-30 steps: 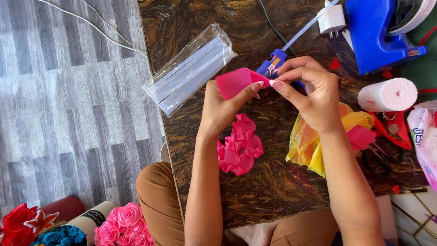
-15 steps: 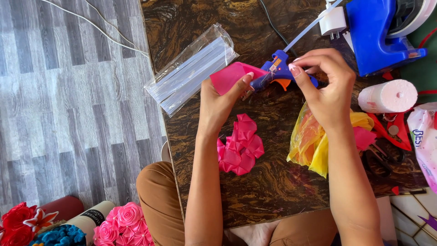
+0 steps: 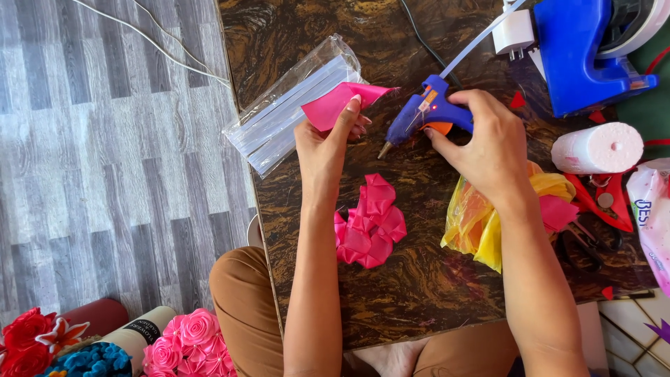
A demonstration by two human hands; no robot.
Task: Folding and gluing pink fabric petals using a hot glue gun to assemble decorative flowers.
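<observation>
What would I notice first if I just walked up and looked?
Probably the blue glue gun in the right hand, nozzle aimed toward the folded pink piece pinched in the left hand. Below them, a heap of pink petals lies on the dark marbled table.

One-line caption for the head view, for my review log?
Left hand holds a folded pink petal while the right hand grips a blue glue gun over a dark marbled table.
</observation>
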